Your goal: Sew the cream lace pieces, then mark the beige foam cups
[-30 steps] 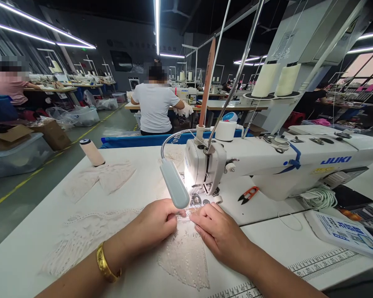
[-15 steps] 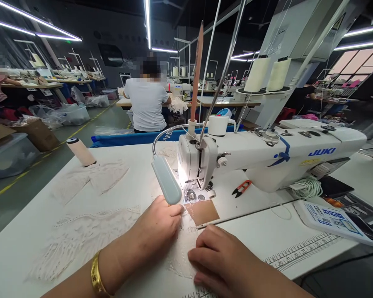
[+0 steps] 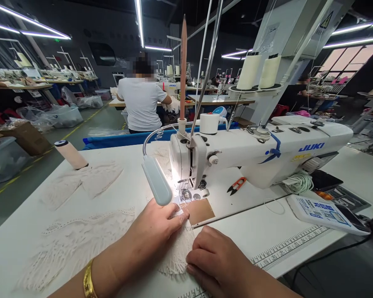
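Note:
A piece of cream lace fabric (image 3: pixel 175 256) lies in front of the needle of a white sewing machine (image 3: pixel 224 153). Near the presser foot, my left hand (image 3: pixel 158 225), with a gold bangle on its wrist, pinches the upper end of the lace between thumb and fingers. My right hand (image 3: pixel 211 256) has its fingers curled together at the right edge of the same lace; the fingertips are partly hidden. A grey-green lamp head (image 3: pixel 157 180) hangs just above my left hand. Brown tape (image 3: pixel 200 212) covers the machine bed beside the needle plate.
More lace pieces (image 3: pixel 83 236) lie on the left of the table, by a thread cone (image 3: pixel 71 155). Red thread snips (image 3: pixel 236 186) rest under the machine arm. A ruler strip (image 3: pixel 286 250) runs along the front edge. A co-worker (image 3: pixel 143 99) sits ahead, back turned.
The view has shifted a little to the right. My left thumb and fingers have stretched forward along the lace's upper end. The lace's lower edge now shows loose fringe-like folds beside my right hand.

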Motion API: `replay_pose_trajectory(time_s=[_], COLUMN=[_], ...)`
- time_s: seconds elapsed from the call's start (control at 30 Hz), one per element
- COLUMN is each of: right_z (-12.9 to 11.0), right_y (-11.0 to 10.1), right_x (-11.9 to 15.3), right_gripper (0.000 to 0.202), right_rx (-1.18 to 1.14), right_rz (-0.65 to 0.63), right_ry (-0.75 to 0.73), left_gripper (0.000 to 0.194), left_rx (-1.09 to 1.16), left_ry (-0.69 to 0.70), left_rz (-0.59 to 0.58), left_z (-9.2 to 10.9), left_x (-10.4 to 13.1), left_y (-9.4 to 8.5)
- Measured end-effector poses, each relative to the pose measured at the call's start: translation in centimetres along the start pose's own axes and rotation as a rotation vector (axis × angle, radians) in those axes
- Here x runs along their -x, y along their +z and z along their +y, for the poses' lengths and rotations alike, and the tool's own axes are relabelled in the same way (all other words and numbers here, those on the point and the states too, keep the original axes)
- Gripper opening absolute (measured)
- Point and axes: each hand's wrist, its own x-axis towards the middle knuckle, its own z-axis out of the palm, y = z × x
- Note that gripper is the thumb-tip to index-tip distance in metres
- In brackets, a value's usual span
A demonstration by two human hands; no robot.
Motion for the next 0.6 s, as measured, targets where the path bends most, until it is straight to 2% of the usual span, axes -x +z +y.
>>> replay_pose_trajectory(time_s=[0.1, 0.23, 0.43, 0.5, 0.6], right_z=[0.0, 0.0, 0.4, 0.4, 0.3], right_y=[0.0, 0.2, 1.6, 1.2, -0.9], right_x=[0.0, -0.2, 0.5, 0.5, -0.4], right_gripper=[0.019, 0.022, 0.022, 0.019, 0.014], right_rx=[0.006, 0.038, 0.114, 0.089, -0.09], right_rz=[0.013, 0.007, 0.011, -0.018, -0.155], right_ry=[0.004, -0.009, -0.063, -0.072, -0.02], left_gripper=[0.036, 0.028, 0.022, 0.02, 0.02], left_rx=[-0.005, -0.015, -0.02, -0.03, -0.026], left_ry=[-0.006, -0.017, -0.023, -0.024, -0.041], left_rz=[-0.014, -0.012, -0.037, -0.032, -0.019], left_z=[0.2, 0.4, 0.6, 0.6, 0.6], left_x=[0.1, 0.0, -0.2, -0.1, 0.1], left_y=[0.0, 0.1, 0.3, 0.5, 0.9])
